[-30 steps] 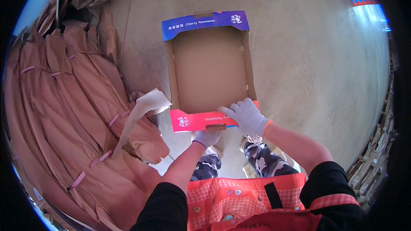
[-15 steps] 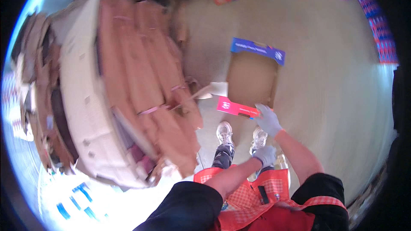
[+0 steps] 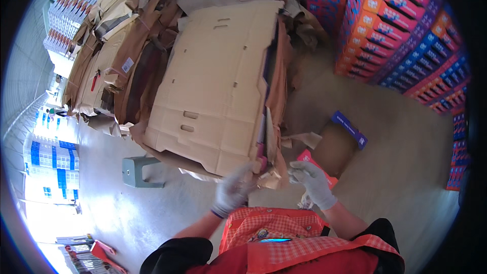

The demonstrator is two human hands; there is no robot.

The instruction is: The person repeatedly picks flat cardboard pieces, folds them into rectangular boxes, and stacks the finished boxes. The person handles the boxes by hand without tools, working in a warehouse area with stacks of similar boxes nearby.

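Mostly the view is filled by a tall stack of flattened cardboard sheets (image 3: 218,86), tied in bundles and leaning, so that the top sheet can slide off toward the person. Behind, the wall of coloured boxes (image 3: 406,35) stands in neat rows. On the floor (image 3: 406,162) an open box (image 3: 335,147) lies face up. The left hand (image 3: 234,187), gloved, grips the lower edge of the top sheet. The right hand (image 3: 310,180) is loosely curled and seems empty.

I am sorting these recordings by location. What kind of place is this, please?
Probably a warehouse or packing hall. A tall pile of flattened cardboard sheets stands on a bare concrete floor, with stacked orange and blue cartons along one side and an open tray box on the floor.
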